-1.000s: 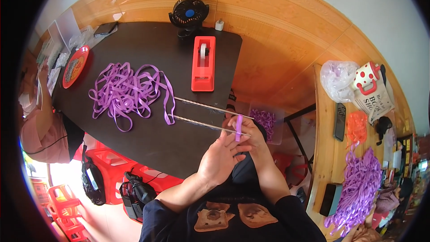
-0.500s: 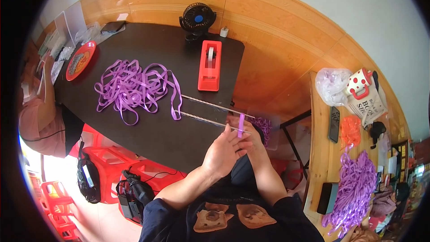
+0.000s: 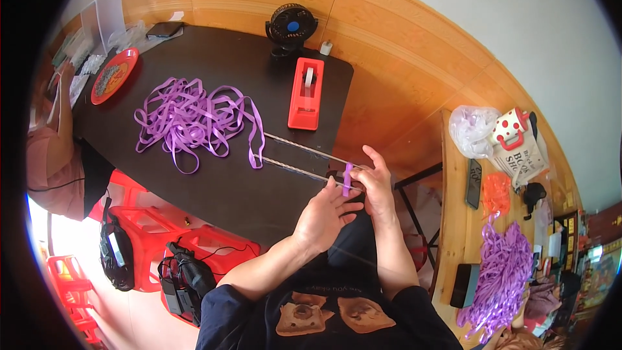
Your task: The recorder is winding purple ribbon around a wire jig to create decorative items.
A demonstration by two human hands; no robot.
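Observation:
Two thin metal rods (image 3: 295,167) reach side by side from the dark table over its edge toward me. A short strip of purple ribbon (image 3: 347,180) spans both rods near their ends. My right hand (image 3: 376,189) is closed at this strip, thumb against curled fingers, its index finger raised. My left hand (image 3: 319,219) lies palm up below the nearer rod, fingers spread, thumb tip at the rod. More ribbon (image 3: 256,133) hangs at the rods' far ends and runs into a loose purple ribbon pile (image 3: 188,120) on the table.
A red tape dispenser (image 3: 306,100) and black fan (image 3: 291,26) stand on the dark table (image 3: 259,204); a red plate (image 3: 115,76) is at left, near another person (image 3: 55,162). Right, a wooden bench (image 3: 447,246) bears more purple ribbon (image 3: 497,279), a phone (image 3: 474,183) and bags. Red stools (image 3: 146,220) stand below.
My right hand has come up from beneath the rods to the strip, its index finger now raised. My left hand stays nearly in place. The clear container of purple pieces beyond the rods no longer shows.

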